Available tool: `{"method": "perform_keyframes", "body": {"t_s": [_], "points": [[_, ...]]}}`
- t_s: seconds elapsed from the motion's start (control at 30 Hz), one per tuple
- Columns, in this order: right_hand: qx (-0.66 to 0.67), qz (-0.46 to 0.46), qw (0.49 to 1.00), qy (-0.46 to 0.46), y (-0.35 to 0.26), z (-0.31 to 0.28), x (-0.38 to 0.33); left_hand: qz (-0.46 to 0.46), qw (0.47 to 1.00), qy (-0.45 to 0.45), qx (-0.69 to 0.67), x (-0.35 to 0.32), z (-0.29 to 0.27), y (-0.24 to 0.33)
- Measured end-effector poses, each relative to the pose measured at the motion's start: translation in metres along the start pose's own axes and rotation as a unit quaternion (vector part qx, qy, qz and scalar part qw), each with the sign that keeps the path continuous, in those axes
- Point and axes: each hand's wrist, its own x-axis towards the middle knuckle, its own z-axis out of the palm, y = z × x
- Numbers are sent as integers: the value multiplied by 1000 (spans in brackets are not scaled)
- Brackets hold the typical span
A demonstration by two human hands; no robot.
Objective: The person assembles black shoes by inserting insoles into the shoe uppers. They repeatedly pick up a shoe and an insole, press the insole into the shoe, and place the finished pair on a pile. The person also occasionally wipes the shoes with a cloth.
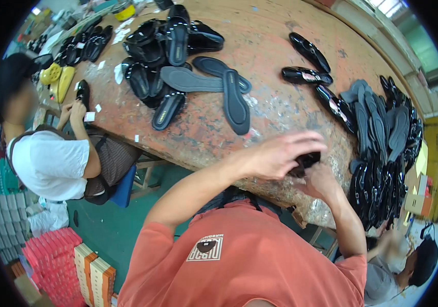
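Note:
A glossy black shoe (309, 160) is between my hands near the table's front edge, mostly covered by them. My left hand (283, 156) curls over it from the left, its fingers a little blurred. From the lower right my right hand (321, 181) grips the same shoe. Beyond my hands lie three loose dark insoles, the nearest (237, 105) crossing the grey one (190, 80). Farther off, three black shoes (308, 75) lie in a loose row.
Grey insoles (398, 130) and black shoes (377, 192) are heaped at the right. More shoes (150, 43) pile up at the far left of the worktable (260, 30). One person (50, 158) sits at left, another (403, 271) at lower right. Pink boxes (55, 261) stack on the floor.

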Motion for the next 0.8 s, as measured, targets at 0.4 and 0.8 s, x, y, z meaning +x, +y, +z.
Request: {"method": "perform_keyframes", "body": {"t_s": [0.4, 0.8], "points": [[238, -86, 815, 521, -40, 2, 107, -155, 833, 530, -33, -153, -169, -21], [471, 65, 821, 318, -93, -36, 240, -302, 857, 45, 415, -100, -101, -166]]}}
